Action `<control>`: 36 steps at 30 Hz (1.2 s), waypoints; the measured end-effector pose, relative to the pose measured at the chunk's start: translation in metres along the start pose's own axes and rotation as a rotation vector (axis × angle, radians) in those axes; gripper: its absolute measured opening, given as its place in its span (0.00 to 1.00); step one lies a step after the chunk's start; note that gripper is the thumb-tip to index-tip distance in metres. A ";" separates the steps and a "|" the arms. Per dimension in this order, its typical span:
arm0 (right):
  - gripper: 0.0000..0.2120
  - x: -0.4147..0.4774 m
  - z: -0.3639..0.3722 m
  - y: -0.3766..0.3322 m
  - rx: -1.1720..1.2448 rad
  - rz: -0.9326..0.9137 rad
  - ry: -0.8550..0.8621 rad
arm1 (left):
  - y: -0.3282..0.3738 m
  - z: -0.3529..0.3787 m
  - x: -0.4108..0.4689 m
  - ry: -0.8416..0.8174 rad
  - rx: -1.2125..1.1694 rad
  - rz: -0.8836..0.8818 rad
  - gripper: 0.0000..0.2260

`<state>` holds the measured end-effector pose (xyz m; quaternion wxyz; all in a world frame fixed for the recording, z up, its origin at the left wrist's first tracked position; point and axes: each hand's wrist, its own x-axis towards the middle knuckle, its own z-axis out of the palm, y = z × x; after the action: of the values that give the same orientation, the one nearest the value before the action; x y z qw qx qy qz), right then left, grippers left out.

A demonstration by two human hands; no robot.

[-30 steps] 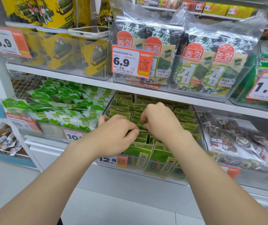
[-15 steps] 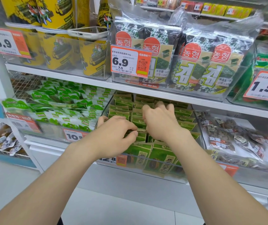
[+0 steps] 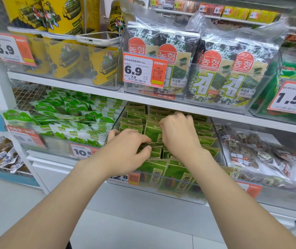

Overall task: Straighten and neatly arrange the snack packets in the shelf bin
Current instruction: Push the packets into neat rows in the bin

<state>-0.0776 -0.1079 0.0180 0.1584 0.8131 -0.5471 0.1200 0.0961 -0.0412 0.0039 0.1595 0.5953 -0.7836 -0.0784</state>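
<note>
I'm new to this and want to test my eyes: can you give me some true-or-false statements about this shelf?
The left hand and right hand are both in the clear plastic bin of green snack packets. True.
The orange-and-white price tag above them reads 9.9. False: it reads 6.9.
A white phone lies among the tall yellow packets on the upper shelf. True.
The neighbouring bin on the right holds yellow packets. False: clear bags of brown snacks.

both bare forearms reach forward and converge, wrists near each other. the left hand lies palm down, knuckles up, thumb and forefinger pinching the snack packets. the right hand, just beside and slightly beyond it, shows its back, fingers curled down, gripping packet tops; its thumb is hidden.
</note>
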 end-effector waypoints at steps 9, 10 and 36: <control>0.06 -0.014 -0.014 -0.001 0.163 -0.080 0.187 | -0.001 0.003 -0.001 -0.036 0.009 0.007 0.19; 0.06 -0.017 -0.017 0.001 0.182 -0.094 0.284 | -0.001 0.003 -0.001 -0.023 0.012 0.017 0.19; 0.07 -0.072 -0.076 0.012 1.506 0.355 0.482 | 0.094 -0.015 0.001 0.431 -1.198 -0.021 0.11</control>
<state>-0.1177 -0.0211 0.0631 -0.3395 0.5544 -0.3912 0.6514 0.0156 -0.0149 0.0471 0.6181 0.4130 -0.5482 -0.3832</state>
